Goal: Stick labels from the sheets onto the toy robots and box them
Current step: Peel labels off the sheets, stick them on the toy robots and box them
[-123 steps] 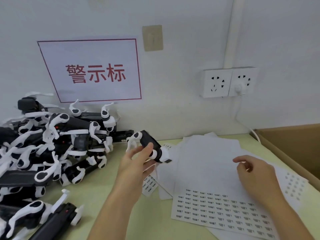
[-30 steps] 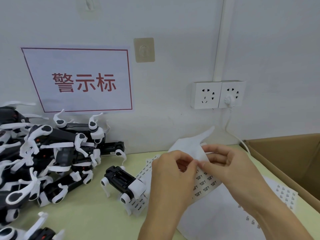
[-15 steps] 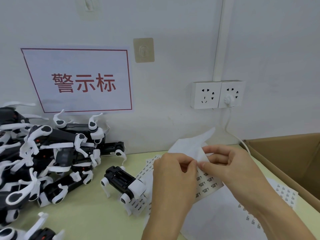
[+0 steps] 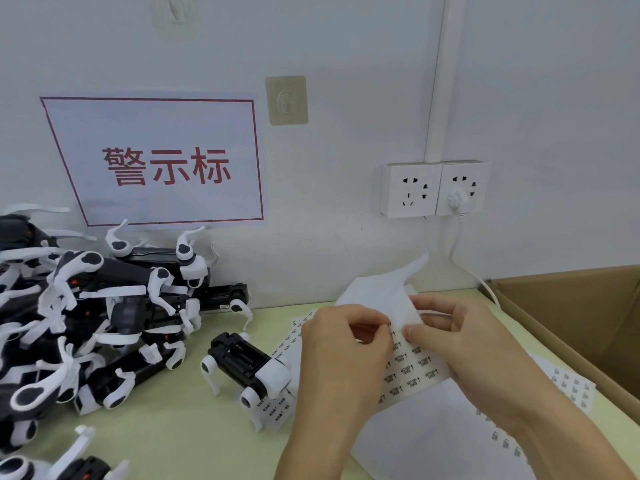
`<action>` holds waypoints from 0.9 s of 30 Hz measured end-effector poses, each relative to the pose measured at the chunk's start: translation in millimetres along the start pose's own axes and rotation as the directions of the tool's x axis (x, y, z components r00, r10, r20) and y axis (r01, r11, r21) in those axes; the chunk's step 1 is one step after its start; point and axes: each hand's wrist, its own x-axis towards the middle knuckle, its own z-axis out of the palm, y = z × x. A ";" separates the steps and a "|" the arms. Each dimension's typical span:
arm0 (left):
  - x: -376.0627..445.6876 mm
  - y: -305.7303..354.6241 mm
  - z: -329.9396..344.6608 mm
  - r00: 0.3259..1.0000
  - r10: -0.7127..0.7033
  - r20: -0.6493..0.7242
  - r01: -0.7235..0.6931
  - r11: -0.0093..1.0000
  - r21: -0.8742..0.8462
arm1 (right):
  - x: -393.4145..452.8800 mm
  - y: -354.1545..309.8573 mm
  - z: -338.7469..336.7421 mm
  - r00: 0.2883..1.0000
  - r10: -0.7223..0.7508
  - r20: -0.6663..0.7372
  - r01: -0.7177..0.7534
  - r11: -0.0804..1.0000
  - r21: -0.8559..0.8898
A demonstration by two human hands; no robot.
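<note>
Here, held up over the desk (image 4: 180, 431) between both hands: a label sheet (image 4: 412, 370), rows of small black print reading "BATTERY COVER" with an arrow. Left hand (image 4: 341, 355) curled, thumb and forefinger pinching at the sheet's upper edge. Right hand (image 4: 457, 337) curled as well, thumb on the printed face, fingers behind, gripping the sheet where its top folds back white. Just left of the hands, standing on the desk on white legs: one toy robot (image 4: 247, 368), black body, white head end, its feet on another sheet (image 4: 280, 408) printed with small characters too tiny to read. Under the forearms, more sheets (image 4: 575, 389), lying flat with grey label rows, unreadable. Far left, heaped together: a pile of robots (image 4: 86, 313), black and white, legs tangled. At the right edge, an open cardboard box (image 4: 571, 306). On the wall behind, a white sign (image 4: 162, 164) with a red border and red characters "警示标"; beside it a stick-on hook (image 4: 286, 100); further right a double socket (image 4: 434, 188) with a white plug (image 4: 455, 199) in its right half.
</note>
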 end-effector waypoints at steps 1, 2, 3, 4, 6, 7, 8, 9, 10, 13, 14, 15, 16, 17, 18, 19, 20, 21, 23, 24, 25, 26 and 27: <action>-0.2 -0.6 0.6 1.000 -0.018 0.006 0.018 1.000 -0.007 | 0.2 0.5 -0.1 0.999 0.021 0.025 -0.022 1.000 0.008; -0.6 -1.6 1.6 1.000 -0.028 0.010 0.029 1.000 -0.010 | 0.0 0.8 -0.1 0.998 0.041 0.049 -0.041 0.999 0.009; -0.8 -2.7 2.9 0.999 -0.034 0.012 0.034 0.999 -0.008 | -0.2 1.1 -0.2 0.996 0.058 0.066 -0.059 0.998 0.007; -1.0 -3.6 3.9 0.999 -0.039 0.012 0.039 0.999 -0.006 | -0.4 1.6 -0.5 0.994 0.076 0.077 -0.076 0.997 0.004; -1.2 -5.0 4.9 0.999 -0.051 0.012 0.051 0.999 0.004 | -0.1 3.0 -1.2 0.992 0.104 0.072 -0.104 0.995 0.008; -1.0 -5.9 5.0 0.999 -0.048 0.009 0.048 0.999 0.008 | 0.3 3.9 -1.6 0.992 0.113 0.057 -0.114 0.993 0.017; -0.4 -6.5 4.8 0.999 -0.040 0.006 0.040 0.999 0.010 | 0.8 4.5 -1.9 0.992 0.119 0.036 -0.120 0.992 0.029; 0.0 -6.5 4.4 1.000 -0.027 0.004 0.027 1.000 0.012 | 1.2 4.8 -1.8 0.992 0.122 0.015 -0.122 0.992 0.041; 0.1 -6.0 4.1 1.000 -0.013 0.005 0.013 1.000 0.017 | 1.5 4.7 -1.6 0.992 0.124 -0.004 -0.123 0.991 0.053; 0.1 -4.0 3.0 1.000 0.026 0.008 -0.026 0.999 0.042 | 2.2 3.9 -2.7 0.990 0.132 -0.040 -0.127 0.986 0.104; 0.2 -3.7 2.5 0.999 0.044 0.005 -0.044 0.998 0.045 | 2.1 3.3 -3.6 0.991 0.131 -0.037 -0.126 0.984 0.122; 0.3 -3.4 2.0 0.998 0.064 0.002 -0.064 0.997 0.046 | 2.1 2.5 -4.3 0.991 0.129 -0.031 -0.123 0.983 0.138; 0.3 -3.0 1.3 0.997 0.082 0.002 -0.082 0.996 0.045 | 1.8 1.6 -4.8 0.992 0.125 -0.029 -0.119 0.981 0.151; 0.3 -2.4 0.6 0.995 0.096 0.006 -0.096 0.994 0.045 | 1.6 1.0 -5.0 0.992 0.121 -0.035 -0.114 0.980 0.161; 0.3 -1.7 0.0 0.994 0.106 0.013 -0.106 0.993 0.046 | 1.7 0.5 -5.1 0.992 0.116 -0.046 -0.106 0.980 0.168; 0.0 -1.1 -0.2 0.993 0.114 0.020 -0.115 0.992 0.047 | 1.7 0.2 -5.1 0.992 0.108 -0.057 -0.097 0.981 0.171; -0.3 -0.5 -0.1 0.992 0.123 0.026 -0.124 0.991 0.054 | 1.5 -0.2 -4.8 0.993 0.100 -0.068 -0.087 0.982 0.168; -0.9 -0.2 0.4 0.991 0.134 0.028 -0.135 0.989 0.067 | 1.3 -0.8 -4.6 0.993 0.092 -0.079 -0.078 0.984 0.161; -2.2 0.8 2.0 0.987 0.160 0.025 -0.162 0.981 0.109 | 0.2 -2.1 -4.6 0.992 0.077 -0.097 -0.064 0.989 0.130; -2.9 1.0 3.0 0.985 0.172 0.023 -0.174 0.976 0.133 | -0.5 -3.1 -4.5 0.993 0.070 -0.096 -0.060 0.992 0.110; -3.5 1.4 3.8 0.983 0.182 0.022 -0.183 0.970 0.161 | -1.5 -4.1 -4.5 0.994 0.063 -0.090 -0.055 0.995 0.089; -3.9 1.7 4.5 0.982 0.190 0.023 -0.190 0.962 0.195 | -2.3 -5.1 -4.4 0.995 0.056 -0.083 -0.051 0.997 0.066; -4.3 2.3 5.1 0.980 0.197 0.027 -0.198 0.952 0.232 | -3.2 -5.8 -4.3 0.996 0.051 -0.079 -0.048 0.998 0.040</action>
